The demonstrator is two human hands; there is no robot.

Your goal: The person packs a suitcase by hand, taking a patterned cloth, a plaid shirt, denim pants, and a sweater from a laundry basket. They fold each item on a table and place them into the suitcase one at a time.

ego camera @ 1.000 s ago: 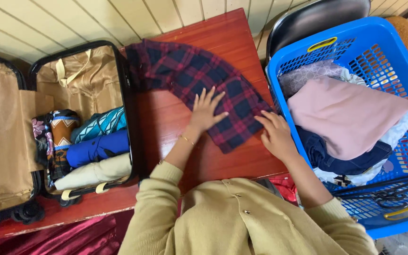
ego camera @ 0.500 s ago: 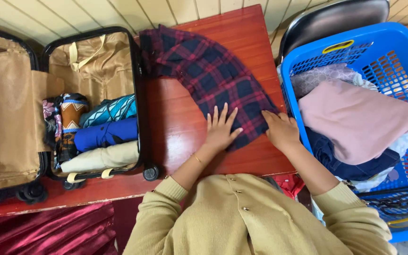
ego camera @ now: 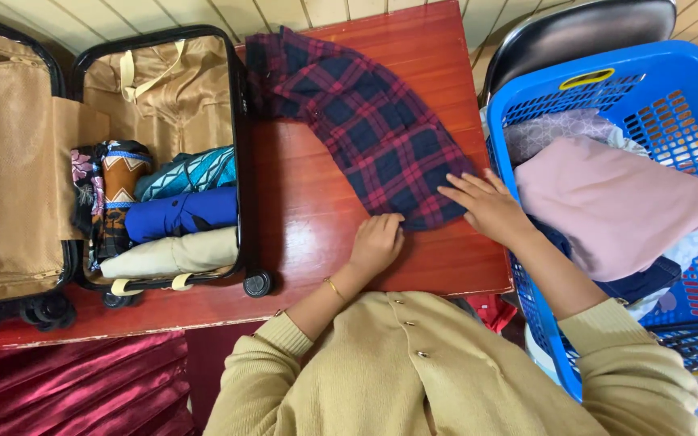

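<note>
Mustard-yellow knit cardigan fills the near edge, ribbed cuffs, small round buttons down the front. Left hand rests on the table at the near hem of the plaid shirt, fingers curled under and gripping the cloth edge; a thin gold bracelet circles that wrist. Right hand lies flat on the shirt's near right corner, fingers spread and pointing left. Shirt is soft woven flannel, dark navy with red check, folded into a long curved band running from the hands up to the table's far left corner. Table is glossy red-brown wood, straight grain. To the left, a black hard-shell suitcase lies open, tan fabric lining, holding rolled clothes: cream, deep blue, teal patterned, one orange zigzag. To the right, a blue plastic laundry basket with lattice walls holds a smooth pink cloth over darker pieces. Beyond it, a black chair seat. Pale wooden planks lie at the far edge.
</note>
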